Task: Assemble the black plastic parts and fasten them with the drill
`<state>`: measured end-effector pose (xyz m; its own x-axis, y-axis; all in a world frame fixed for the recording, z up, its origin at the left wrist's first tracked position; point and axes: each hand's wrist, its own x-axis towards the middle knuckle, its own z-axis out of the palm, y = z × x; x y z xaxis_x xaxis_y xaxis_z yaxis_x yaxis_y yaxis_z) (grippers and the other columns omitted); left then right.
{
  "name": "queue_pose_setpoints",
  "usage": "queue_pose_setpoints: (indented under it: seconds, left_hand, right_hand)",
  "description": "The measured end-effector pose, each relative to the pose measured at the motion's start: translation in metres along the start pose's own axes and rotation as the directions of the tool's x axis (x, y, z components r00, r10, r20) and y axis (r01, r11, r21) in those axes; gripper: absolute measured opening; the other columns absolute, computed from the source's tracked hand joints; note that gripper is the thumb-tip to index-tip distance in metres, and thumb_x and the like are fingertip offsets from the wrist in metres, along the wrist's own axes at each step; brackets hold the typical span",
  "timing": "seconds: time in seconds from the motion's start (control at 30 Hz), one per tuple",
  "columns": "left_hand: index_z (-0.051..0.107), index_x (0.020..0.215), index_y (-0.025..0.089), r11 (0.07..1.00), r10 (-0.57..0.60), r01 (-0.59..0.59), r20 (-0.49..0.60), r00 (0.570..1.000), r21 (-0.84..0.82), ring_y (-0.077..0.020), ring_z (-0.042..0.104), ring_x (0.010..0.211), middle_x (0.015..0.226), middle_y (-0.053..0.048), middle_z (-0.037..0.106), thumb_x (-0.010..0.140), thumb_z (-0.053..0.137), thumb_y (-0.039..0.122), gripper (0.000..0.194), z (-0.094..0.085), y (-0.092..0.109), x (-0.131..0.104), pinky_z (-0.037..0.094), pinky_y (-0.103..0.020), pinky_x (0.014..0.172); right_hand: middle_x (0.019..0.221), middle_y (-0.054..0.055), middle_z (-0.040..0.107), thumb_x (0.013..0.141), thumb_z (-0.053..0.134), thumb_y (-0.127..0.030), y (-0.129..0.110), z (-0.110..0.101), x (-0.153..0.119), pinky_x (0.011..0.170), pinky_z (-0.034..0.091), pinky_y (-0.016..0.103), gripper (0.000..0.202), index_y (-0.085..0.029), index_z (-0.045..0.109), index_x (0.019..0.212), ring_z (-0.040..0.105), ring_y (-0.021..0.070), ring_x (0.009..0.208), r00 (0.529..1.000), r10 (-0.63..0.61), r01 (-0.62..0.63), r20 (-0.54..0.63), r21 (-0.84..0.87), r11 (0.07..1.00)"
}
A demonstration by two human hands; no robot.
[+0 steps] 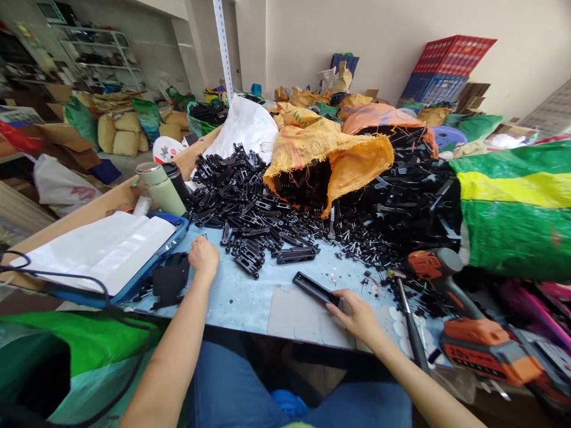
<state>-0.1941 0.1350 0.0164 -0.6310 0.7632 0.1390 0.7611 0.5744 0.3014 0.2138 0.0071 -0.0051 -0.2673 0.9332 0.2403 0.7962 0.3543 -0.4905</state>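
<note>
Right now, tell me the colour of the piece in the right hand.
The long piece in the right hand is black; see the head view.

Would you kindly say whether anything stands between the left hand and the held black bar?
Yes: the pile of black parts has its front edge roughly between the left hand and the black bar.

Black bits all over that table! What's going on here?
A person is sitting at the blue table. Their right hand holds one end of a long black piece. Their left hand is near a big heap of black parts; whether it holds anything is hard to tell. A hammer and a power drill lie off to the right.
</note>
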Motion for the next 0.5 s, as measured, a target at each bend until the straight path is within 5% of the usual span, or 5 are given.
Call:
queue_pose_setpoints:
  seconds: [0.1,0.2,0.3,0.5]
  left_hand:
    - [0.046,0.112,0.011,0.953,0.182,-0.194,-0.071,0.981,-0.233,-0.0276,0.059,0.093,0.103,-0.016,0.059,0.083,0.046,0.027,0.034,-0.002,0.006,-0.028,0.046,-0.039,0.078]
    - [0.04,0.122,0.014,0.784,0.355,-0.311,-0.022,0.935,-0.538,-0.0223,0.062,0.084,0.099,-0.011,0.062,0.085,0.046,0.032,0.042,-0.004,0.013,-0.071,0.048,-0.036,0.074]
    - [0.043,0.125,0.018,0.651,0.484,-0.309,0.066,0.873,-0.693,-0.0179,0.062,0.078,0.098,-0.009,0.063,0.087,0.044,0.033,0.041,-0.006,0.021,-0.116,0.048,-0.033,0.074]
    - [0.054,0.117,0.017,0.56,0.495,-0.143,0.191,0.848,-0.816,-0.0131,0.058,0.057,0.082,-0.005,0.064,0.086,0.044,0.044,0.042,-0.016,0.03,-0.167,0.049,-0.028,0.06]
  right_hand:
    - [0.115,0.012,0.057,0.085,0.048,-0.038,-0.005,0.008,0.019,0.089,0.044,0.04,0.041,-0.015,0.05,0.119,0.053,0.0252,0.107,0.999,0.003,0.003,0.049,-0.121,0.993]
    - [0.12,0.014,0.054,0.087,0.043,-0.025,-0.023,0.02,0.038,0.09,0.042,0.039,0.045,-0.014,0.04,0.131,0.05,0.0248,0.109,0.995,-0.022,0.042,0.095,-0.213,0.976]
    - [0.114,0.013,0.056,0.085,0.042,-0.014,-0.047,0.023,0.038,0.087,0.042,0.041,0.05,-0.015,0.037,0.134,0.052,0.0249,0.102,0.984,-0.094,0.136,0.149,-0.304,0.943]
    - [0.117,0.012,0.054,0.084,0.053,-0.04,-0.08,0.017,0.007,0.095,0.035,0.046,0.048,-0.018,0.048,0.125,0.048,0.0271,0.106,0.915,-0.282,0.346,0.288,-0.203,0.916]
